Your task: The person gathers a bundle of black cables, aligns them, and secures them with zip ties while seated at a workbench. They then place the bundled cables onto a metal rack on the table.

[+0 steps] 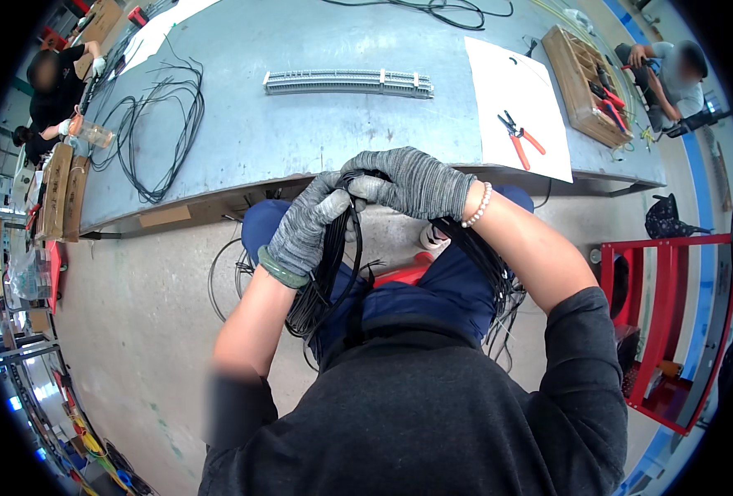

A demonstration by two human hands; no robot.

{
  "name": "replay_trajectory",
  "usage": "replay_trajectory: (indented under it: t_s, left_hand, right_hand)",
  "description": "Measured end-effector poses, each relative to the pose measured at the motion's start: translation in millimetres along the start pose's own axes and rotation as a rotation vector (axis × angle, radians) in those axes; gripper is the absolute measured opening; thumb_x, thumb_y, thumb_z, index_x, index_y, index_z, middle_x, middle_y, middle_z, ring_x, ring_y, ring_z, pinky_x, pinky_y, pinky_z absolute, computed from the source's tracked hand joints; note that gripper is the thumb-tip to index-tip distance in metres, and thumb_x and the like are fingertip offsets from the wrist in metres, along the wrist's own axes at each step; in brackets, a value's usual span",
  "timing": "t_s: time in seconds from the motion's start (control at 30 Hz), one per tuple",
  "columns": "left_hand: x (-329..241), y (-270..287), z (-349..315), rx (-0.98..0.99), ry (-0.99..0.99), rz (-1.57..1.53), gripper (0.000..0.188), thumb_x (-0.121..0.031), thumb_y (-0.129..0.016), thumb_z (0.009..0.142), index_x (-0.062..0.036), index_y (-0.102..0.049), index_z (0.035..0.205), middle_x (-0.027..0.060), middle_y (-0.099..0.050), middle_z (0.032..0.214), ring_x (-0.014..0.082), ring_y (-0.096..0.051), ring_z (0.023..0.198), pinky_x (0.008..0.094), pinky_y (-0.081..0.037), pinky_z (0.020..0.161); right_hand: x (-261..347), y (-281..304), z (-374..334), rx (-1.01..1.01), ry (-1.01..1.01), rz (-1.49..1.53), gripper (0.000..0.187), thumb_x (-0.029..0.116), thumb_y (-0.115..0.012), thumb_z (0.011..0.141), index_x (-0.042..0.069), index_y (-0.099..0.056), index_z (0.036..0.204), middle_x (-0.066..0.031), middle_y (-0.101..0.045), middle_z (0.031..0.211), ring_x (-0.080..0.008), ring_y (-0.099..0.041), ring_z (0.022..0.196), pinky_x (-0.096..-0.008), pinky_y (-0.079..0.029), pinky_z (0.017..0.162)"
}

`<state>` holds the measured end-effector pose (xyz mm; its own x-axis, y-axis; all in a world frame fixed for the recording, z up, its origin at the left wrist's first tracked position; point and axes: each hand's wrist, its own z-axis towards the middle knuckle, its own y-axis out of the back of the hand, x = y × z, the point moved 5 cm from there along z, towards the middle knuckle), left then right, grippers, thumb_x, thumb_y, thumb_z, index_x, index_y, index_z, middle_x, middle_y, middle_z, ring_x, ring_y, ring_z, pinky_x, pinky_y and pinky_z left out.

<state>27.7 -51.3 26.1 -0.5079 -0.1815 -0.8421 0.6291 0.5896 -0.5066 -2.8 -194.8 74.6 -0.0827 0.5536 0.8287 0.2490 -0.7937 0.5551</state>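
Gripping black cables (330, 273) with left hand (304, 223), just off centre at 10 o'clock: closed round the bundle, thumb pressed on. Clasping the bundle's top with right hand (408, 183), at 1 o'clock: curled in, no gap seen, touching the left. Hanging at 6 o'clock from left hand, over the lap; more hanging under right wrist, at 3 o'clock. Cannot tell whether joined as one bundle. Hidden by gloves: cable inside the grip. Cannot count strands. Cut off at top edge, 12 o'clock: one top coil (441, 8). Cut off at rim, 3 to 4 o'clock: one red cart (666, 314). Counted on tabletop (300, 136): one terminal strip (346, 83) at 12; one wire stripper (521, 140) on one white sheet (503, 83), at 2; one wooden box (561, 78) beyond, tools inside too jumbled to count; one left coil (190, 132) at 10.
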Motion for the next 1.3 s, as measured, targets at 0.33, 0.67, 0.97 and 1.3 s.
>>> replay_trajectory:
  t_s: [0.33, 0.67, 0.97, 1.3]
  left_hand:
    - [-3, -8, 8, -0.153, 0.002, 0.43, 0.019, -0.01, -0.061, 0.083, -0.0031, -0.054, 0.1, 0.0021, -0.055, 0.074, 0.0082, -0.052, 0.058, 0.0223, -0.044, 0.054]
    - [-7, -13, 15, -0.029, -0.139, 0.718, 0.026, -0.001, -0.056, 0.081, -0.001, -0.05, 0.106, 0.0054, -0.059, 0.09, 0.0112, -0.06, 0.077, 0.0254, -0.051, 0.067]
    - [17, 30, 29, 0.409, -0.074, 0.678, 0.027, -0.014, -0.064, 0.087, -0.0054, -0.063, 0.112, 0.0059, -0.069, 0.097, 0.0169, -0.064, 0.094, 0.0299, -0.05, 0.087]
    - [63, 25, 43, 0.356, 0.035, 0.193, 0.024, -0.012, -0.062, 0.086, -0.002, -0.064, 0.107, 0.0063, -0.066, 0.087, 0.0152, -0.062, 0.083, 0.029, -0.05, 0.076]
  right_hand:
    - [-11, -2, 2, -0.034, 0.02, -0.048, 0.036, 0.034, -0.052, 0.092, 0.007, -0.061, 0.114, -0.0177, -0.066, 0.1, -0.0331, -0.064, 0.093, -0.0378, -0.049, 0.085]
    - [-7, 2, -3, -0.039, -0.01, 0.029, 0.037, 0.034, -0.053, 0.092, 0.006, -0.061, 0.115, -0.0181, -0.067, 0.1, -0.0313, -0.064, 0.093, -0.0367, -0.049, 0.086]
    - [4, 6, -8, 0.007, 0.06, 0.064, 0.037, 0.033, -0.054, 0.093, 0.001, -0.062, 0.11, -0.0174, -0.067, 0.092, -0.0258, -0.065, 0.086, -0.0344, -0.049, 0.083]
    - [2, 2, -11, 0.008, -0.003, 0.145, 0.036, 0.03, -0.052, 0.095, 0.001, -0.06, 0.114, -0.0118, -0.067, 0.082, -0.0134, -0.063, 0.071, -0.0284, -0.053, 0.072]
